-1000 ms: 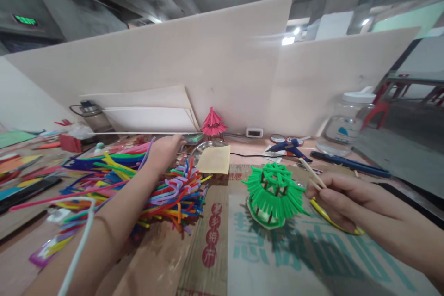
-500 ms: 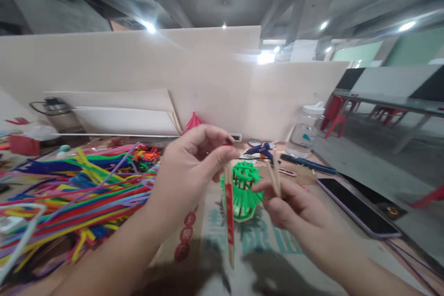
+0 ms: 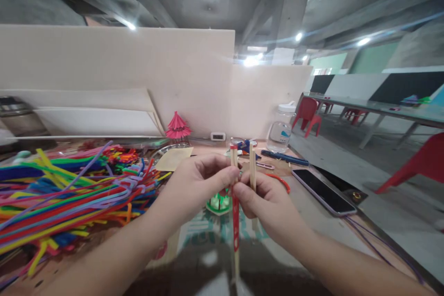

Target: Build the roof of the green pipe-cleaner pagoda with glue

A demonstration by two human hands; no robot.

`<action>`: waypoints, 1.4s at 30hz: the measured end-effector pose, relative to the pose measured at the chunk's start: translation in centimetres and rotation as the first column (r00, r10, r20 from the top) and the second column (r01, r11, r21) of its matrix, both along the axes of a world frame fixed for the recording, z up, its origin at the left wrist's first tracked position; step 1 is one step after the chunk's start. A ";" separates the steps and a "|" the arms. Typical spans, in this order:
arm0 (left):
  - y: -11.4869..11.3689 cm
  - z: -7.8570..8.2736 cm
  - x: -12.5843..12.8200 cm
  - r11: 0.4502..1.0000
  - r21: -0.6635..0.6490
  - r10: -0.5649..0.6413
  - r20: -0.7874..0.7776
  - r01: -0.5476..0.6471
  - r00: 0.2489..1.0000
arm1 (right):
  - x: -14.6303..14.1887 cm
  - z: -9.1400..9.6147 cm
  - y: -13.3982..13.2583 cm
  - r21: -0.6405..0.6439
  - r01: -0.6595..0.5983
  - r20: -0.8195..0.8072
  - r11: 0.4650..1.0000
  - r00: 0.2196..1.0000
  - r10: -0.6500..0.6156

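My left hand (image 3: 203,180) is closed in a pinch on a pair of wooden chopsticks (image 3: 236,226), upright with a red printed band around the lower part. Against it my right hand (image 3: 267,196) is closed around short pale wooden sticks (image 3: 253,169), which point up between the fingers. Its thumb and fingertip also touch the red-banded chopsticks. Behind the hands, a green craft piece (image 3: 218,204) on a pale base stands on the printed cardboard (image 3: 197,231), mostly hidden by my fingers.
Many coloured pipe cleaners (image 3: 86,199) are heaped at left. A red pagoda-shaped craft (image 3: 178,126), a blue glue gun (image 3: 243,146) and a clear jar (image 3: 280,132) stand along the back. A phone (image 3: 326,192) lies at right, near the table edge.
My hands have come together, with the right hand moving in to meet the red-banded chopsticks. These now stick up above my left fingers. The view has turned to the right.
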State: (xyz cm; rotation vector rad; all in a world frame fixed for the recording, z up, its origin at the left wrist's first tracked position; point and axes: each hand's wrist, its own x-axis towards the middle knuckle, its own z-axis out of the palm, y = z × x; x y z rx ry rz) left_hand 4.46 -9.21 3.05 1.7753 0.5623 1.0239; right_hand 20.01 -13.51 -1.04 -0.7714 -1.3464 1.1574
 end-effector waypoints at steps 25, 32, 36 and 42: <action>0.8 -0.1 -0.5 0.989 -0.118 0.101 0.080 -0.091 0.992 | -0.2 -0.2 -0.5 -0.150 -0.380 -0.364 0.913 0.879 0.306; 0.1 0.3 -0.2 0.988 -0.139 0.085 0.082 -0.073 0.993 | -0.8 -0.4 -0.6 -0.128 -0.380 -0.405 0.916 0.863 0.301; 0.4 0.2 -0.4 0.989 -0.134 0.072 0.061 -0.063 0.996 | -0.7 -0.4 -0.6 -0.137 -0.351 -0.408 0.926 0.872 0.270; 1.0 0.1 -0.6 0.995 -0.078 0.060 0.067 -0.055 0.996 | -0.5 0.2 -1.1 -0.198 -0.294 -0.412 0.935 0.891 0.192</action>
